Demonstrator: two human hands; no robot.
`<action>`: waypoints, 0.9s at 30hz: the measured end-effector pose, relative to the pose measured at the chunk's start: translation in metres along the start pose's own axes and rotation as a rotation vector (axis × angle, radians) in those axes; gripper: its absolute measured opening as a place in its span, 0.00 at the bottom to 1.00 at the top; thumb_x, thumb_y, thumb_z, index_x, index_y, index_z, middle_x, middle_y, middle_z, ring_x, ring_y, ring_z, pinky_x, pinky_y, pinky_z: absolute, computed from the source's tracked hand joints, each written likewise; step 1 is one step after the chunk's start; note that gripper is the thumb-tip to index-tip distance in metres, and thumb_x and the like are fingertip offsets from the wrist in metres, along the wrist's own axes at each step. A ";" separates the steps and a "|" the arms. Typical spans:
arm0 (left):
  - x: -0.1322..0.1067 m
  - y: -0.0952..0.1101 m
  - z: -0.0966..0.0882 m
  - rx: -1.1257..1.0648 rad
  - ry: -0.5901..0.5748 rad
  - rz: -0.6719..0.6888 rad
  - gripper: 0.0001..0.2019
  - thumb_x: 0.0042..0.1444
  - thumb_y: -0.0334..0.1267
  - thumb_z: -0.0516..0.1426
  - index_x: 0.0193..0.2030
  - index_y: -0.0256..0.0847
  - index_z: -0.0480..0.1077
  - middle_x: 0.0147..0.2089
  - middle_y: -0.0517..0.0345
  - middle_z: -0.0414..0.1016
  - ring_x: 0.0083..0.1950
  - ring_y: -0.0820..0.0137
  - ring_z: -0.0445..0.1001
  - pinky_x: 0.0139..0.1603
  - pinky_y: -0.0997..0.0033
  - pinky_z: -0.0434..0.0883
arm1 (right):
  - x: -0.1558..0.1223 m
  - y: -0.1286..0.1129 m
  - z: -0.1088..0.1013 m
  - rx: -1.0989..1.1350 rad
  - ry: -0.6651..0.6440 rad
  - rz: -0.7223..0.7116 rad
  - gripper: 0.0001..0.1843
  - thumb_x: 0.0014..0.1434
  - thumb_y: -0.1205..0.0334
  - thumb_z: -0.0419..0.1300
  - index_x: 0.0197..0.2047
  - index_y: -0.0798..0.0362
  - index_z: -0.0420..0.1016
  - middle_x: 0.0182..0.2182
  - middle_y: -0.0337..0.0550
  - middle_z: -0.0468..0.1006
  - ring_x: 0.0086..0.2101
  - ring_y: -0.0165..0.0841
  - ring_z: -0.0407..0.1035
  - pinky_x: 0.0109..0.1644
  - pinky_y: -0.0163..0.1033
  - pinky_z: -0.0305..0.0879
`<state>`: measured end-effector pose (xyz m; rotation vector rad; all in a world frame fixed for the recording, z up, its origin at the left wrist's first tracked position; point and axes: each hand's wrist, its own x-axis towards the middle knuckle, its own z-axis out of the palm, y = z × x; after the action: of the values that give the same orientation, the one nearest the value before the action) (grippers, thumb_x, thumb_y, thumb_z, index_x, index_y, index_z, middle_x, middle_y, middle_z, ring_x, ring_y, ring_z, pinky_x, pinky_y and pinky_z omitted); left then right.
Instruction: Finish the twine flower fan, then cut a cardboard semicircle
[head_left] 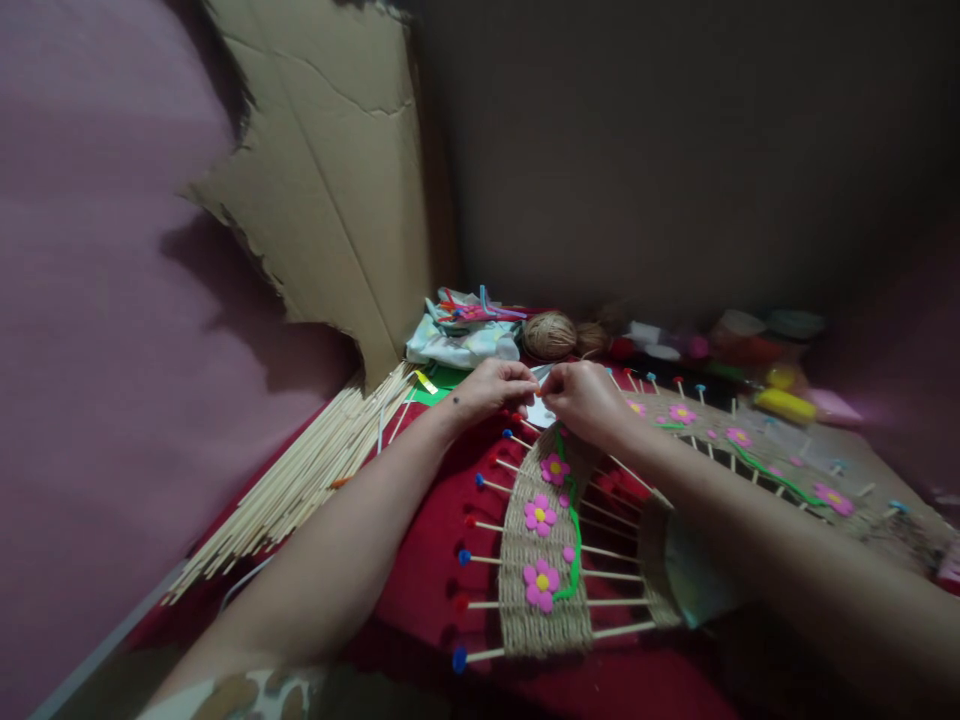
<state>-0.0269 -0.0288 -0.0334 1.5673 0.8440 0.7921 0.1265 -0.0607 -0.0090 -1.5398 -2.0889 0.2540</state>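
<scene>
My left hand and my right hand meet fingertip to fingertip above the far end of a woven twine fan. Both are closed in a pinch around a small orange piece, too small to name surely. Just beneath them lies the curved fan, its twine band woven over thin sticks. Pink flowers with yellow centres and a green vine decorate the band. Red and blue tips, such as a blue one, cap the outer stick ends. Part of the fan is hidden behind my right forearm.
A bundle of thin sticks lies left on the red cloth. Torn cardboard leans behind it. Balls of twine and a pale bag sit at the back. Another flowered woven piece lies right, near a yellow packet.
</scene>
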 end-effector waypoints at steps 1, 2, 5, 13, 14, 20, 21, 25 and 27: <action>0.000 -0.001 0.000 -0.028 -0.019 -0.003 0.06 0.51 0.35 0.57 0.29 0.34 0.68 0.22 0.60 0.70 0.21 0.78 0.68 0.23 0.79 0.62 | -0.001 0.000 0.000 -0.008 0.007 -0.008 0.09 0.46 0.72 0.55 0.25 0.56 0.76 0.21 0.45 0.77 0.23 0.29 0.67 0.26 0.32 0.53; 0.000 -0.002 0.000 -0.055 -0.036 -0.004 0.07 0.51 0.36 0.58 0.29 0.34 0.68 0.23 0.59 0.70 0.22 0.78 0.69 0.24 0.79 0.63 | -0.001 0.000 -0.001 -0.018 0.016 -0.019 0.09 0.46 0.72 0.55 0.24 0.56 0.76 0.21 0.45 0.76 0.23 0.29 0.66 0.26 0.33 0.52; 0.000 -0.004 -0.001 -0.137 -0.079 -0.004 0.08 0.51 0.38 0.59 0.30 0.34 0.68 0.24 0.58 0.71 0.23 0.77 0.71 0.28 0.76 0.66 | -0.003 -0.001 -0.003 -0.037 0.025 -0.060 0.08 0.47 0.71 0.55 0.24 0.56 0.76 0.20 0.44 0.75 0.22 0.28 0.65 0.25 0.33 0.52; 0.004 -0.009 0.002 -0.225 -0.107 -0.014 0.08 0.52 0.38 0.57 0.31 0.34 0.67 0.26 0.58 0.70 0.22 0.78 0.69 0.23 0.78 0.64 | -0.003 -0.006 -0.014 0.121 -0.036 -0.007 0.08 0.45 0.73 0.55 0.24 0.57 0.76 0.17 0.40 0.72 0.19 0.25 0.62 0.23 0.31 0.53; 0.004 -0.009 0.003 -0.221 -0.106 -0.019 0.07 0.52 0.38 0.57 0.32 0.35 0.67 0.25 0.59 0.69 0.21 0.79 0.68 0.22 0.78 0.63 | -0.003 -0.006 -0.015 0.126 -0.027 -0.011 0.08 0.45 0.73 0.55 0.24 0.57 0.76 0.17 0.40 0.72 0.19 0.25 0.62 0.23 0.31 0.53; 0.001 -0.001 0.003 -0.095 -0.094 -0.050 0.04 0.48 0.33 0.58 0.29 0.34 0.69 0.21 0.63 0.66 0.18 0.82 0.62 0.20 0.80 0.59 | -0.001 -0.003 -0.015 0.049 0.050 -0.024 0.05 0.45 0.69 0.58 0.24 0.57 0.77 0.19 0.42 0.74 0.21 0.27 0.63 0.24 0.32 0.53; 0.000 0.002 0.002 -0.061 -0.091 -0.052 0.04 0.47 0.33 0.59 0.28 0.34 0.70 0.20 0.62 0.66 0.18 0.82 0.61 0.19 0.80 0.58 | -0.001 -0.003 -0.015 0.041 0.050 -0.024 0.05 0.45 0.69 0.59 0.24 0.57 0.77 0.19 0.42 0.74 0.21 0.27 0.64 0.25 0.32 0.53; -0.005 0.017 -0.006 0.076 -0.094 -0.057 0.05 0.43 0.32 0.61 0.27 0.32 0.73 0.18 0.62 0.65 0.17 0.81 0.58 0.17 0.79 0.53 | -0.001 -0.003 -0.012 0.022 0.044 -0.064 0.06 0.46 0.70 0.58 0.25 0.56 0.77 0.19 0.42 0.74 0.21 0.28 0.64 0.25 0.33 0.53; -0.008 0.023 -0.009 0.197 -0.113 -0.038 0.05 0.43 0.33 0.61 0.27 0.32 0.74 0.17 0.63 0.64 0.18 0.81 0.57 0.18 0.78 0.52 | -0.001 -0.002 -0.009 0.021 0.039 -0.081 0.07 0.46 0.70 0.57 0.25 0.56 0.77 0.19 0.42 0.75 0.22 0.28 0.65 0.26 0.33 0.54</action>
<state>-0.0360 -0.0338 -0.0094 1.7471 0.8870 0.6010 0.1296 -0.0637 -0.0008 -1.4327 -2.1063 0.2148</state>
